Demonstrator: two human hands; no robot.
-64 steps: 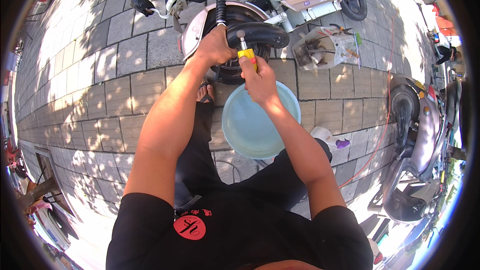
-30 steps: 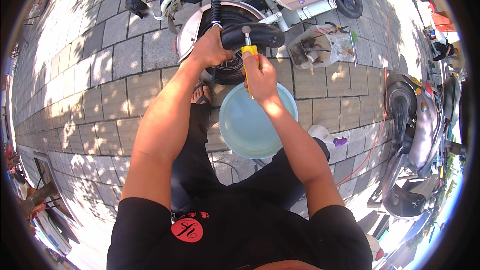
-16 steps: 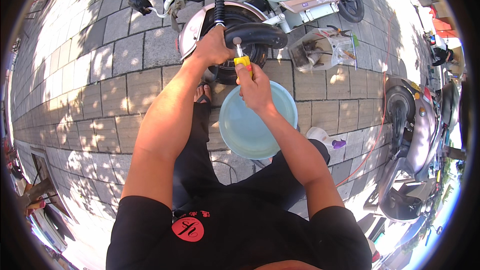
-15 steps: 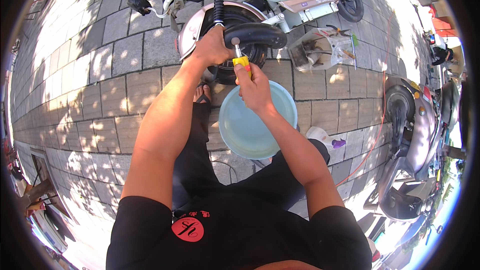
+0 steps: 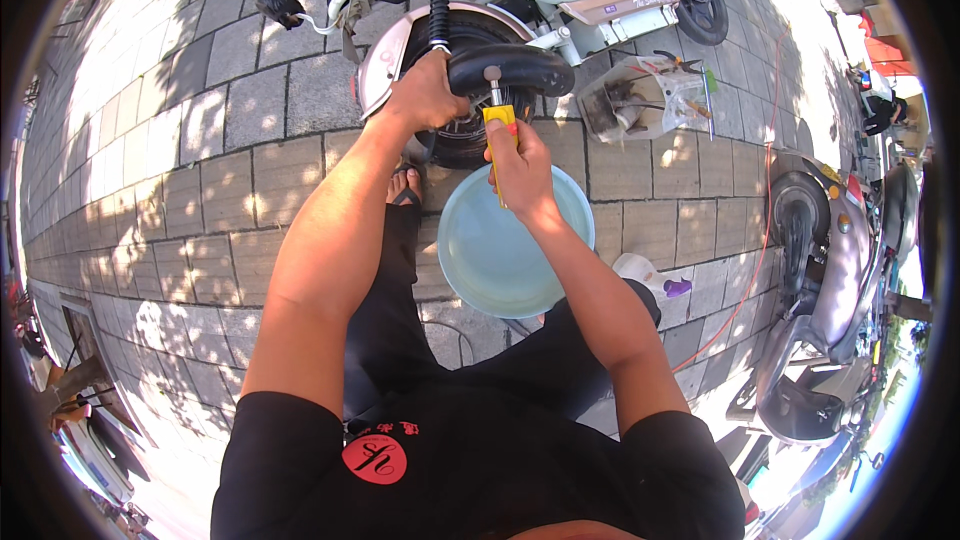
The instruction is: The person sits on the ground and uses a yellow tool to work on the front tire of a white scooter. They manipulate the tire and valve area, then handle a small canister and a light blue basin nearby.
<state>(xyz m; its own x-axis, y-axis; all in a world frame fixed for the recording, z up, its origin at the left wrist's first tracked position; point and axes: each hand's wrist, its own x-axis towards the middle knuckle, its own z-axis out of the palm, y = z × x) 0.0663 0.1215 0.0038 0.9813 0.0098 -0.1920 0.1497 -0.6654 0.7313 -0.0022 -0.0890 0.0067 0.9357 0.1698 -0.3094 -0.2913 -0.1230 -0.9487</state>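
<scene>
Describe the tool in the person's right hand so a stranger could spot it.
Find the white-framed bike up top, then its nearer wheel. There the right hand grips the tool; its yellow handle and round grey tip set it apart from the black wheel.

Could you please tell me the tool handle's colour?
The tool handle is mostly yellow with some red, showing best in the head view.

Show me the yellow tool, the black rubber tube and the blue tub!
Yellow tool (image 5: pixel 498 115): head view, on the top end of its yellow body.
Black rubber tube (image 5: pixel 535 70): head view, on its curved side.
Blue tub (image 5: pixel 452 240): head view, on its left inner wall.
</scene>
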